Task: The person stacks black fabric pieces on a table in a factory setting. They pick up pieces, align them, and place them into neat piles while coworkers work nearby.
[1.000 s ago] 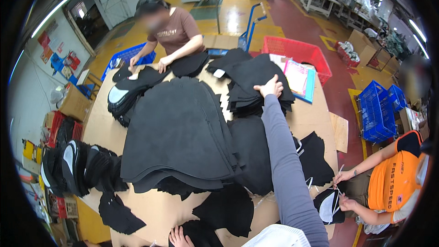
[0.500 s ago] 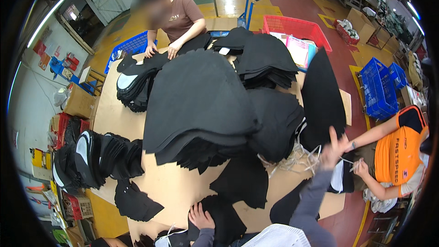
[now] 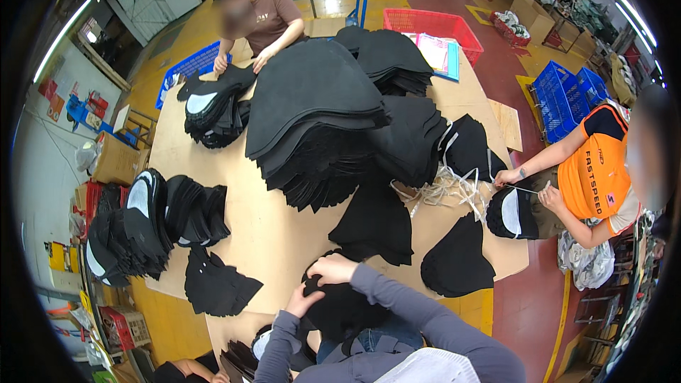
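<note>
At the near table edge, both my hands are on a stack of black fabric pieces (image 3: pixel 345 308). My left hand (image 3: pixel 301 303) curls its fingers and thumb round the stack's left edge. Over the top edge of the stack bends my right hand (image 3: pixel 333 269), close beside the left, with its fingertips partly hidden. Beyond them lies a loose black fabric piece (image 3: pixel 372 223). A tall pile of black fabric pieces (image 3: pixel 312 106) stands in the middle of the table (image 3: pixel 273 269). Another small black stack (image 3: pixel 218 284) rests to the left of my hands.
At right, a person in orange (image 3: pixel 596 170) holds a white strip near tangled white ties (image 3: pixel 454 191). Another person in brown (image 3: pixel 273 18) handles black pieces at the far side. Bundled black stacks (image 3: pixel 149 227) line the left edge. A red crate (image 3: pixel 436 28) stands at the back.
My right hand has come back from the far right to the near stack, beside my left hand. The large black piece raised at right no longer stands up. The view has shifted.
</note>
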A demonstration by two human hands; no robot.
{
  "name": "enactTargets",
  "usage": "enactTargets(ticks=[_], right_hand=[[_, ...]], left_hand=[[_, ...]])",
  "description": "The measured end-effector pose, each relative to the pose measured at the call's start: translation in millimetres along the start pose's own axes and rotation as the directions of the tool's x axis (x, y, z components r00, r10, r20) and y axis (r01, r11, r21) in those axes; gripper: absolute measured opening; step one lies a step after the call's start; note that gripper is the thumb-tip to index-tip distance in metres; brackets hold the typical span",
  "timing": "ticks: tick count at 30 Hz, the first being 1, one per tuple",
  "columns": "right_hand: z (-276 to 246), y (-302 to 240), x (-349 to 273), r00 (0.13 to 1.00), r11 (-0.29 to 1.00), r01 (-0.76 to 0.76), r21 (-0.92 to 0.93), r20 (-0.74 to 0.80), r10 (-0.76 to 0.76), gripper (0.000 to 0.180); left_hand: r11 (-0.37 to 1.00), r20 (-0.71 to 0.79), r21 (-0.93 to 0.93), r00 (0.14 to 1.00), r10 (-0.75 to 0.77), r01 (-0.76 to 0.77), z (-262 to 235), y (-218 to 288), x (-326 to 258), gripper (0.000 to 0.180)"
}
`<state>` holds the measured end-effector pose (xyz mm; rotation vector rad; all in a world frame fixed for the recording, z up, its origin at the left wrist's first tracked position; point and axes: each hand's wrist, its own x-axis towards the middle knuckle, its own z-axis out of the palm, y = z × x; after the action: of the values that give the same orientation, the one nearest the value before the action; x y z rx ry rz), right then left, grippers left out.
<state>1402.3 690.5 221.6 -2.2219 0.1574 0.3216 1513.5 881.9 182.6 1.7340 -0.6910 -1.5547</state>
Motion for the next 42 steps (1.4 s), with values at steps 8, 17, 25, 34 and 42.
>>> enactTargets(ticks=[8, 17, 25, 34, 42], right_hand=[[-142.0, 10.2, -114.6, 0.886, 0.691, 0.093, 0.717, 0.258, -0.386, 0.053], [-415.5, 332.2, -94.3, 0.248, 0.796, 0.114, 0.595, -0.792, 0.557, 0.046], [-468.4, 455.6, -19.4, 0.273, 0.705, 0.037, 0.708, -0.686, 0.675, 0.068], [-476.1, 401.1, -26.2, 0.36, 0.713, 0.125, 0.69, -0.701, 0.616, 0.083], [-434.7, 415.5, -31.1, 0.688, 0.114, 0.433, 0.894, -0.41, 0.599, 0.061]], left_hand=[[0.871, -0.783, 0.412, 0.592, 0.188, 0.268, 45.0, -9.7, 11.3, 0.076], [0.468, -0.536, 0.835, 0.613, 0.58, 0.288, 114.3, -60.6, 73.3, 0.041], [0.398, -0.484, 0.867, 0.695, 0.532, 0.299, 102.6, -48.1, 78.9, 0.041], [0.348, -0.449, 0.888, 0.731, 0.515, 0.3, 101.5, -51.4, 79.1, 0.042], [0.329, -0.421, 0.903, 0.727, 0.543, 0.277, 102.0, -73.4, 76.7, 0.043]])
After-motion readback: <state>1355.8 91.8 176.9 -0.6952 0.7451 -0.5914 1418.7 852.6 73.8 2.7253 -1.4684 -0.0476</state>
